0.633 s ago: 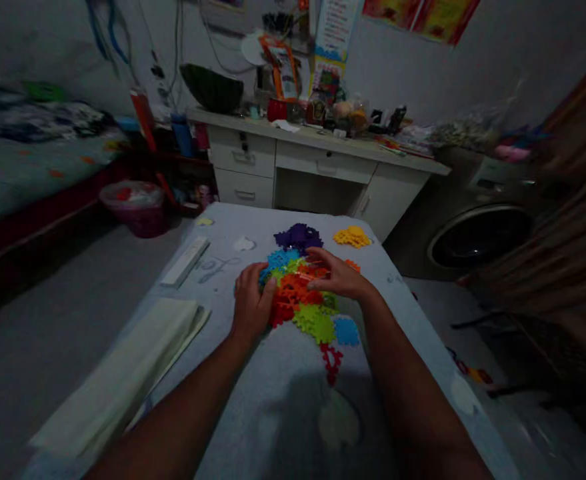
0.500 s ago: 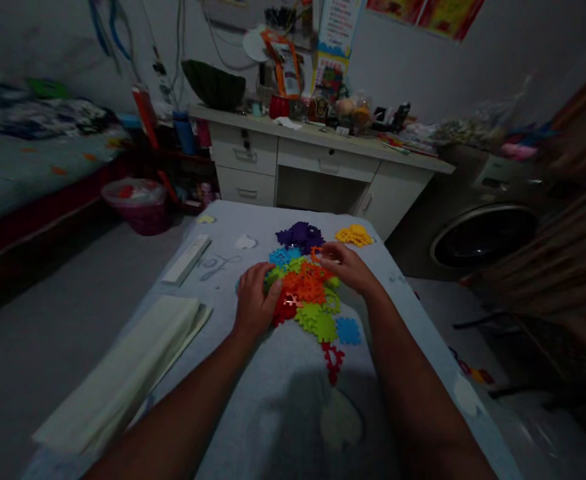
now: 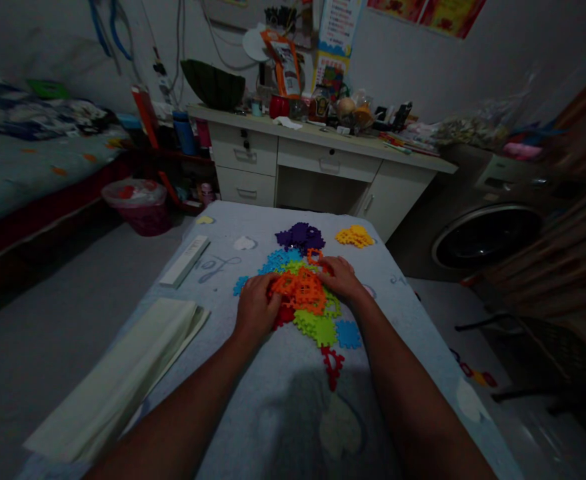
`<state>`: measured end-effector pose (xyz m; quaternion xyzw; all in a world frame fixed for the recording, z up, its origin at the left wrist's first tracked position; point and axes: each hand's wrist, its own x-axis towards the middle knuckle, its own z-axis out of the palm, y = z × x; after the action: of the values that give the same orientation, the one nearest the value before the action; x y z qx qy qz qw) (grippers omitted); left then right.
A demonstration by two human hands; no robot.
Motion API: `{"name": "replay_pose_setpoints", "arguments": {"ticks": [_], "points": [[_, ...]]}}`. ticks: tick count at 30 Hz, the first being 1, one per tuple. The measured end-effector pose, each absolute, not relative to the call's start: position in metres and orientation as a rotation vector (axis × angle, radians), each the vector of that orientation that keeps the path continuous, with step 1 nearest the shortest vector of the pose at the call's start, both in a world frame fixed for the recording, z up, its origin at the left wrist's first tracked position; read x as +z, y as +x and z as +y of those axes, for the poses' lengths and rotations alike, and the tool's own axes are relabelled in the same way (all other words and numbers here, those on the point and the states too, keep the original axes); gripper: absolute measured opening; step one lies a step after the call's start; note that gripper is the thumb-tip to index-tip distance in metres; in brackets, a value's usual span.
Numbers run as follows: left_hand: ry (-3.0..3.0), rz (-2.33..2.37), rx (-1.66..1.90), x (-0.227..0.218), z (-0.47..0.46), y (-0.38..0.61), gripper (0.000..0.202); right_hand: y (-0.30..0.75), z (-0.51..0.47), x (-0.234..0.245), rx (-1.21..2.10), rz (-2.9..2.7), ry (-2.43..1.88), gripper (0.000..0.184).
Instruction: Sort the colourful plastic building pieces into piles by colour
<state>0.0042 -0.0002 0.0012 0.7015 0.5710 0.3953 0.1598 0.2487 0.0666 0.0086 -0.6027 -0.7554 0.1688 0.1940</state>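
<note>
— What lies on the grey-covered table [image 3: 283,393]?
— A heap of coloured toy pieces [image 3: 317,325] at its middle, with purple ones [image 3: 300,237] at twelve o'clock and yellow ones [image 3: 355,236] at one.
— And to the left?
— A long white box [image 3: 185,261] at ten, and folded pale sheets [image 3: 117,380] at eight.

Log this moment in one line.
left hand: on orange pieces | right hand: at their right edge | coloured pile: on grey cloth | grips: unclear

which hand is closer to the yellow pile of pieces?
Right. The right hand sits just on the near side of the yellow pile, not touching it. The left hand is farther, across the orange pieces to the left.
</note>
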Motion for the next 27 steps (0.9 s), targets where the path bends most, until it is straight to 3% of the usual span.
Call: {"name": "replay_pose_setpoints", "arguments": {"ticks": [4, 8, 13, 17, 19, 24, 27], "points": [[1.755, 1.700, 1.265, 0.002, 0.003, 0.000, 0.028, 0.243, 0.066, 0.015, 0.776, -2.077, -1.446, 0.025], [1.593, 1.747, 1.368, 0.000, 0.005, -0.002, 0.039, 0.239, 0.061, 0.025, 1.082, -1.994, -1.291, 0.020], [1.662, 1.783, 1.376, -0.003, 0.004, 0.000, 0.051, 0.224, 0.052, 0.043, 0.905, -2.207, -1.084, 0.022], [1.770, 1.788, 1.331, 0.000, 0.002, 0.000, 0.046, 0.206, 0.039, 0.047, 0.789, -2.586, -1.039, 0.055], [1.840, 1.789, 1.288, 0.001, 0.002, -0.001, 0.041, 0.200, 0.035, 0.047, 0.747, -2.686, -1.106, 0.062], [1.966, 1.870, 1.119, -0.001, 0.002, -0.003, 0.043, 0.210, 0.039, 0.052, 0.632, -2.722, -1.278, 0.031], [2.046, 1.922, 0.998, -0.003, 0.001, -0.003, 0.046, 0.223, 0.044, 0.056, 0.562, -2.700, -1.421, 0.026]]}}
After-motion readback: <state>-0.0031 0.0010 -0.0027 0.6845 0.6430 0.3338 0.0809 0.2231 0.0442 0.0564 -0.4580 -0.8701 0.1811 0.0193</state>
